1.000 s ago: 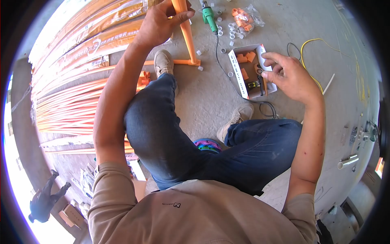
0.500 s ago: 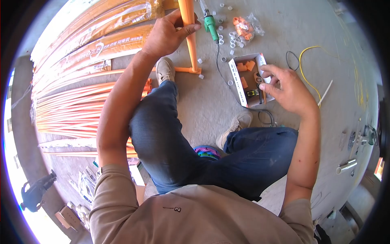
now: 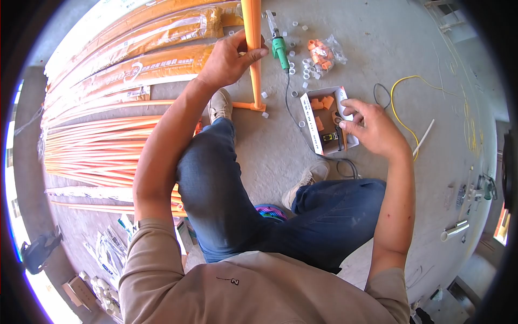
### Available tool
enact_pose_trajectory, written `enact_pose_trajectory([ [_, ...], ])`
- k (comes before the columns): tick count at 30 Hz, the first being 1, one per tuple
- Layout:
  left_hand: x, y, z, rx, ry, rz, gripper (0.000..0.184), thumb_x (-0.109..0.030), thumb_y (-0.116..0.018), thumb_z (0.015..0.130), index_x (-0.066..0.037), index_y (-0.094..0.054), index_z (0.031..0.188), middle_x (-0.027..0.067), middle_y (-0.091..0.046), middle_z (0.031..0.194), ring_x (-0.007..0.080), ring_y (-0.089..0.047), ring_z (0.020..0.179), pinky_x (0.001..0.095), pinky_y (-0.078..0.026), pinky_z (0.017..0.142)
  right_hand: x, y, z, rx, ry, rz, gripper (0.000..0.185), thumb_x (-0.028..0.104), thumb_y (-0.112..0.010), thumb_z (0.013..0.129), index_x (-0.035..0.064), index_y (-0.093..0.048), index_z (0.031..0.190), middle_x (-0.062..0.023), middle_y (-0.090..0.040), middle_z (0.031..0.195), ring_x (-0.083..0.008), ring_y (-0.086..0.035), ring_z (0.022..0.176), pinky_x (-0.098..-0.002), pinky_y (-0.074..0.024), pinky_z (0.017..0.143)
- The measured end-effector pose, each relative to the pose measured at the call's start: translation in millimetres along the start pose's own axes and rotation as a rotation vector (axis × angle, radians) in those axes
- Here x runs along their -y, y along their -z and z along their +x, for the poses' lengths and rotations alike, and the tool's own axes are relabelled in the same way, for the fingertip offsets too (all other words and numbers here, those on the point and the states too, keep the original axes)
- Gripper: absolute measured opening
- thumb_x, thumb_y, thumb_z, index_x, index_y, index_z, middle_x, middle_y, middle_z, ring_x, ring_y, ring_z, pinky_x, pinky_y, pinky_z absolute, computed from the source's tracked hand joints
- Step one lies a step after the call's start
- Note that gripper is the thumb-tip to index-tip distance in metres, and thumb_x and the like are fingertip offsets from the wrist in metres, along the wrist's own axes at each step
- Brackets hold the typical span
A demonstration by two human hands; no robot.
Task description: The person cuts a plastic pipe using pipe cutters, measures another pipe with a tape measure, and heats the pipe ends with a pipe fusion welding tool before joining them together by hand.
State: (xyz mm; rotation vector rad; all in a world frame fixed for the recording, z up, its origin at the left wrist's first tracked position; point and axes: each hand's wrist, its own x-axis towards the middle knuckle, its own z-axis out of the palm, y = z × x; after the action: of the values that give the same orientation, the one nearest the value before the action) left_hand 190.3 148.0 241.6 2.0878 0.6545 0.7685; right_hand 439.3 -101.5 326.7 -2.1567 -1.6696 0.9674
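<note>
My left hand [image 3: 229, 60] is wrapped round an orange plastic pipe [image 3: 252, 32], which stands up from the floor and runs out of the top of the view. At its lower end is an orange pipe fitting [image 3: 258, 107], beside my shoe. My right hand [image 3: 375, 125] hovers over the right side of an open white cardboard box [image 3: 309, 125], thumb and fingers apart with nothing visible between them. Inside the box lie orange fittings [image 3: 322, 103], a black and yellow-green tool [image 3: 329, 137] and a thin brown stick-like item [image 3: 345, 140], partly under my thumb in the view.
A green hot-air-gun-like tool [image 3: 279, 51] with a cord lies beyond the box. Nearby are small white rings [image 3: 306, 71] and a bag of orange fittings [image 3: 322, 54]. Bundled orange pipes [image 3: 97, 146] and wrapped packs [image 3: 162, 65] lie left. A yellow cable [image 3: 396, 89] curves at right.
The view has shifted slightly, so the scene sits a little lower and the box a little further left. Both hands keep nearly the same pose; the left still grips the pipe.
</note>
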Motion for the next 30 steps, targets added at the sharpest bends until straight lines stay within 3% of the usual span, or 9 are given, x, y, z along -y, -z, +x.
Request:
enact_pose_trajectory([
  [2, 1.1, -0.1, -2.0, 0.0, -0.013, -0.02, 0.031, -0.029, -0.073, 0.092, -0.005, -0.066, 0.11, 0.0114, -0.073, 0.095, 0.0187, -0.069, 0.09, 0.0353, -0.053, 0.083, -1.8, -1.3, 0.5, -0.012, 0.009, -0.006, 0.043, 0.021, -0.071, 0.089, 0.0007, -0.062, 0.127, -0.0214, -0.07, 0.105, -0.0285, -0.067, 0.088, -0.0401, -0.0535, 0.08],
  [4, 0.0, 1.6, -2.3, -0.002, -0.002, -0.024, 0.032, -0.03, -0.073, 0.092, -0.005, -0.066, 0.11, 0.0116, -0.073, 0.095, 0.0184, -0.07, 0.09, 0.0353, -0.053, 0.083, -2.3, -1.3, 1.4, -0.02, 0.011, -0.064, 0.042, 0.015, -0.072, 0.088, -0.0044, -0.058, 0.123, -0.0178, -0.07, 0.109, -0.0219, -0.066, 0.083, -0.0363, -0.0543, 0.076],
  [7, -1.4, 2.1, -2.3, 0.005, 0.004, -0.019, 0.033, -0.03, -0.073, 0.092, -0.004, -0.066, 0.111, 0.0116, -0.073, 0.094, 0.0179, -0.069, 0.089, 0.0352, -0.053, 0.082, 0.0, -0.7, 0.1, -0.028, -0.003, -0.069, 0.043, 0.023, -0.071, 0.09, 0.0009, -0.062, 0.126, -0.0214, -0.07, 0.106, -0.0292, -0.068, 0.091, -0.0404, -0.0536, 0.082],
  [10, 1.3, 2.0, -2.0, 0.009, 0.001, 0.0, 0.033, -0.031, -0.073, 0.092, -0.004, -0.066, 0.111, 0.0115, -0.073, 0.093, 0.0177, -0.069, 0.089, 0.0351, -0.053, 0.083, 0.1, -0.7, 0.6, -0.022, -0.006, -0.068, 0.044, 0.015, -0.071, 0.089, -0.0042, -0.058, 0.125, -0.0183, -0.07, 0.111, -0.0222, -0.067, 0.086, -0.0361, -0.0544, 0.077],
  [23, 2.9, 0.1, -2.5, -0.006, -0.016, 0.012, 0.032, -0.032, -0.072, 0.092, -0.006, -0.065, 0.11, 0.0107, -0.073, 0.091, 0.0181, -0.07, 0.088, 0.0355, -0.053, 0.082, -1.3, -0.8, 1.5, -0.015, -0.04, -0.084, 0.045, 0.017, -0.072, 0.089, -0.004, -0.058, 0.126, -0.019, -0.069, 0.111, -0.0223, -0.068, 0.086, -0.0367, -0.0545, 0.078],
  [25, 3.9, -0.7, -2.5, -0.015, -0.038, 0.019, 0.032, -0.033, -0.072, 0.093, -0.007, -0.065, 0.111, 0.0107, -0.073, 0.092, 0.0186, -0.07, 0.089, 0.0357, -0.053, 0.082, -1.6, -0.8, 0.7, -0.031, -0.036, -0.056, 0.045, 0.026, -0.071, 0.09, 0.0049, -0.062, 0.129, -0.0225, -0.07, 0.1, -0.0306, -0.068, 0.088, -0.0403, -0.0538, 0.081],
  [30, 2.2, 1.7, -2.4, 0.005, -0.012, 0.054, 0.033, -0.034, -0.072, 0.093, -0.007, -0.065, 0.112, 0.0109, -0.073, 0.092, 0.0191, -0.07, 0.089, 0.036, -0.053, 0.082, -2.1, -0.4, 2.0, -0.029, -0.03, -0.06, 0.044, 0.025, -0.071, 0.09, 0.0051, -0.062, 0.128, -0.0225, -0.07, 0.1, -0.0305, -0.068, 0.089, -0.0402, -0.0539, 0.081],
])
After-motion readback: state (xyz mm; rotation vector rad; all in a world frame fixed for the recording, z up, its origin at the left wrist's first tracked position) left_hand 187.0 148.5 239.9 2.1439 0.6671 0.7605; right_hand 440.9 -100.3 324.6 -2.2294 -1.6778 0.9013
